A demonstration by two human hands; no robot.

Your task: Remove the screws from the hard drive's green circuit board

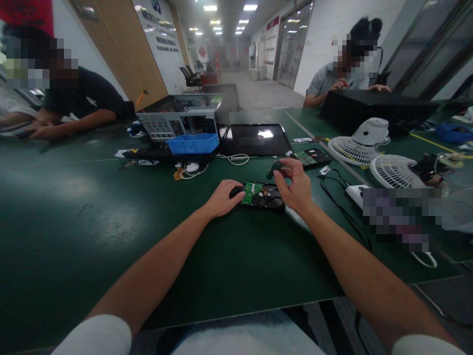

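Observation:
A hard drive (269,201) lies on the green table before me, its green circuit board facing up. My left hand (223,198) grips the drive's left end between thumb and fingers. Above its right half, my right hand (296,188) is closed on a small screwdriver (274,169) with a dark green handle. The thin shaft slants down toward the board; whether its tip touches a screw I cannot tell. Just beyond my right hand rests a second hard drive (312,158), also with its board up.
An open computer case (162,125) stands at the back left, with a blue tray (194,144) in front. A dark flat panel (256,139) lies beyond the drive. White fans (354,148) and a black cable (342,212) are at right. Two people sit across the table.

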